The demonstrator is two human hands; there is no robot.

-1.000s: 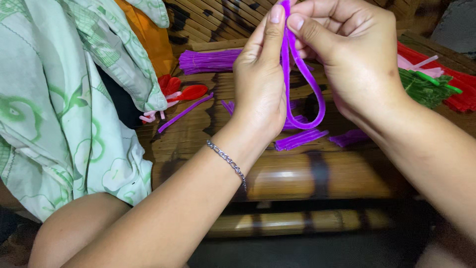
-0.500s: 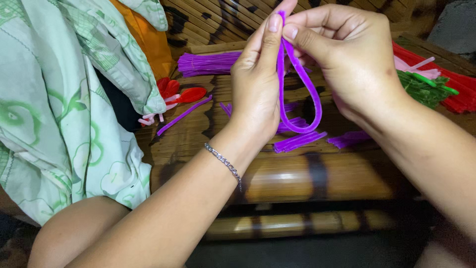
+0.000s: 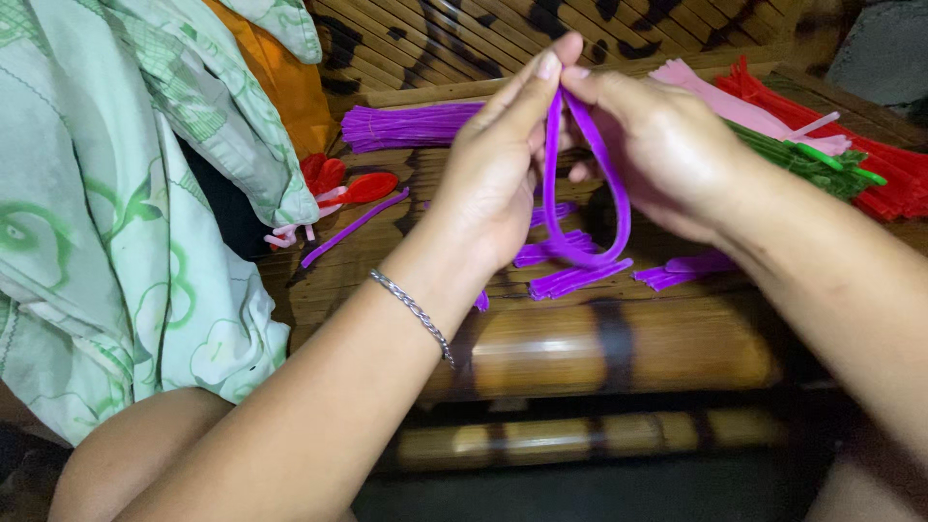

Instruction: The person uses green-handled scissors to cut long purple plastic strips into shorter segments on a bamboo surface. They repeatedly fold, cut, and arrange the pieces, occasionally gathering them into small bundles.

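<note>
- Left hand, bracelet on wrist, pinches one end of purple stem at fingertips.
- Right hand pinches the other end; fingertips of both hands meet.
- Stem hangs between the hands as a loop, above the bamboo table.
- Short purple pieces lie on table under loop.
- Far: purple bundle; green, pink, red stems right.
- Green cloth left.

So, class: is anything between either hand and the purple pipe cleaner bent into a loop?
Nothing visible. The left hand and right hand both pinch the purple pipe cleaner directly at its top ends, and the loop hangs free above the bamboo table.
</note>
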